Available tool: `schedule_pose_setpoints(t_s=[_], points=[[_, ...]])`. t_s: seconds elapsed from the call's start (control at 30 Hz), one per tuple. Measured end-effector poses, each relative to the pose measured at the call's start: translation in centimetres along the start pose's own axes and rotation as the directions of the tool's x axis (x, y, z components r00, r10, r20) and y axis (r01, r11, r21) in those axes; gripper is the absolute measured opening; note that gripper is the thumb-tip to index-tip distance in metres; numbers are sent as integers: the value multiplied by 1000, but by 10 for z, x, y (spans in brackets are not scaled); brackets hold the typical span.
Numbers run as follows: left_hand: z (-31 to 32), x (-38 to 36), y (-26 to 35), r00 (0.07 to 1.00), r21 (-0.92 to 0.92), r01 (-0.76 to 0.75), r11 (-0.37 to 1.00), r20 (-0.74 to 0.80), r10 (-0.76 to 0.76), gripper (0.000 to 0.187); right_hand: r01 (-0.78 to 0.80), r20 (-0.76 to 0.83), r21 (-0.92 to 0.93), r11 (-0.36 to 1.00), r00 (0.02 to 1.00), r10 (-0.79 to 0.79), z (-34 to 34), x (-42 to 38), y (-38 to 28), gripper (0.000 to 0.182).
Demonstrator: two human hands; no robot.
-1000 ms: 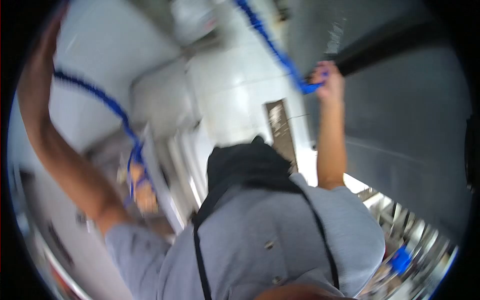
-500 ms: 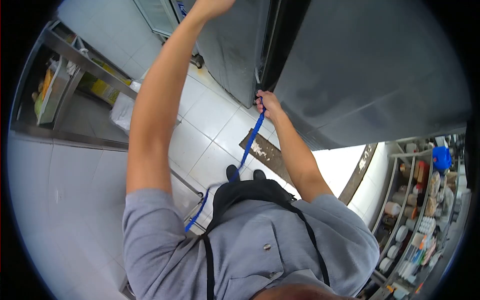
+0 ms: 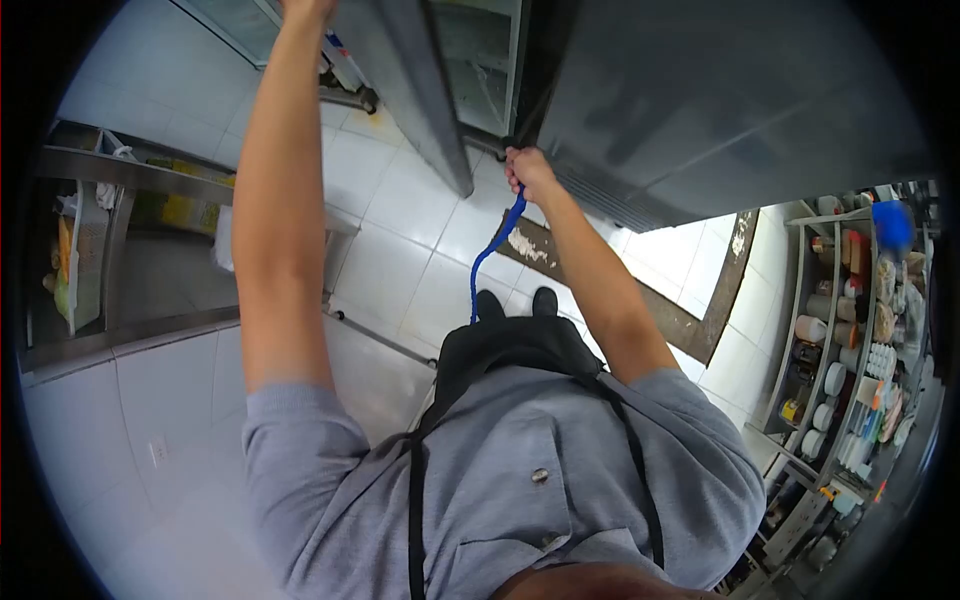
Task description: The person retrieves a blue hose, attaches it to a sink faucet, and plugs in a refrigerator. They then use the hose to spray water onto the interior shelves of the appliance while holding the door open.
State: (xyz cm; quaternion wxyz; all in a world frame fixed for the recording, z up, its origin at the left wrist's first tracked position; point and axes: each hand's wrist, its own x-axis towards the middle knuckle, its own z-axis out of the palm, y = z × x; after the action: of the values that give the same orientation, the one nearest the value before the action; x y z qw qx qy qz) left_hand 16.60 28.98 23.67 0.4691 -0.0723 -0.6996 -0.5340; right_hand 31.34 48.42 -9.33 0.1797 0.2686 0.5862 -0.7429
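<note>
My right hand [image 3: 530,172] is closed around the upper end of a crinkled blue cord [image 3: 494,247], beside the lower corner of a dark grey metal cabinet [image 3: 740,120]. The cord hangs down toward my shoes, and its lower part is hidden behind my apron. At the top edge of the view, my left hand [image 3: 308,8] is mostly cut off, so its fingers do not show; it is near a grey metal door [image 3: 415,80]. That door stands ajar, with the inside of the cabinet [image 3: 475,60] visible behind it.
On the left is a steel table [image 3: 165,290] with packages on its shelf. A rack [image 3: 835,340] on the right holds bottles, white rolls and a blue container [image 3: 893,225]. A worn dark floor strip [image 3: 660,300] crosses the white tiles [image 3: 400,215].
The grey door has swung outward to the left, exposing the cabinet's inside. My left arm moved left with it. My right hand still grips the cord, which now hangs more slackly.
</note>
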Motion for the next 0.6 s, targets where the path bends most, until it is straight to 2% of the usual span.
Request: schedule_pose_setpoints(t_s=[0.03, 0.1, 0.17, 0.3, 0.37, 0.4, 0.43, 0.47, 0.5, 0.53, 0.6], points=[[-21, 5, -18, 1000, -16, -18, 1000, -15, 18, 78, 15, 5, -26, 1000, 1000, -15, 4, 5, -4, 23], [-64, 14, -39, 991, 70, -121, 990, -49, 124, 100, 19, -28, -29, 999, 999, -20, 14, 8, -12, 24], [-99, 8, -16, 998, 190, -64, 980, 11, 63, 109, 26, -6, -35, 999, 1000, -27, 20, 19, -14, 25], [-147, 22, -30, 994, 129, -104, 986, -5, 106, 103, 64, -61, -58, 996, 996, -67, 37, 35, -32, 26], [-168, 26, -31, 996, 133, -85, 988, -18, 88, 98, 29, -36, -58, 998, 999, -31, 43, 54, -36, 30], [-184, 51, -88, 979, 261, -194, 946, -3, 202, 99, 46, -57, -14, 999, 997, -47, 46, 58, -38, 29], [-190, 54, -95, 984, 269, -178, 946, 39, 174, 99, 60, -69, 19, 998, 996, -59, 50, 61, -37, 28], [-188, 46, -80, 997, 347, -64, 936, -9, 72, 89, 63, 11, 11, 998, 998, -63, 45, 69, -34, 23], [-180, 46, -77, 995, 383, -99, 919, 45, 88, 87, 43, -3, 64, 997, 999, -43, 33, 80, -27, 20], [-177, 24, -67, 983, 421, -185, 888, 93, 160, 86, 174, 79, -79, 982, 983, -168, 17, 94, -10, 20], [-195, -16, -72, 937, 547, -344, 764, 142, 320, 84, 164, 165, -108, 981, 976, -145, 18, 122, -8, 29]])
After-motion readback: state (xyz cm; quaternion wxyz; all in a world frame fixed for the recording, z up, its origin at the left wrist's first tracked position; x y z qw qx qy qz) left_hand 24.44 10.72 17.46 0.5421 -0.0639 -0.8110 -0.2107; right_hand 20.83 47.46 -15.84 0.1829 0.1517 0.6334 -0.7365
